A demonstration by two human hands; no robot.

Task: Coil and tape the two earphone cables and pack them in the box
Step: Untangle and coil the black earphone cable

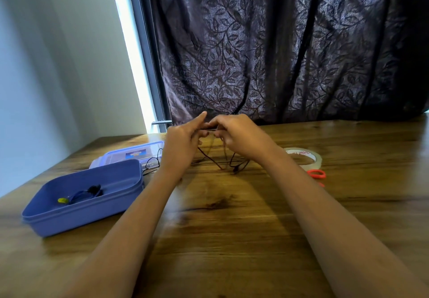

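Both hands meet at the far middle of the table (232, 216), raised just off the wood, with the dark earphone cable (210, 158) caught between them. The left hand (183, 142) points its index finger up and away while thumb and lower fingers pinch a short stretch of wire. The right hand (239, 133) curls its fingers down round that same stretch, though blur hides exactly how. This looks like the coiling of the second cable, because one bundle (80, 195) already lies in the blue box (92, 214) at near left. To do it well, the left hand should hold the pinch as the anchor and the right should feed even, loose loops, never tugging at the plug. Most of the cable is below the grip, not in it. It hangs to the table just nearer than the hands, and a thin strand trails left toward the clear lid (132, 155). The tape roll (299, 152) and orange scissors (312, 176) wait just right of the right forearm.
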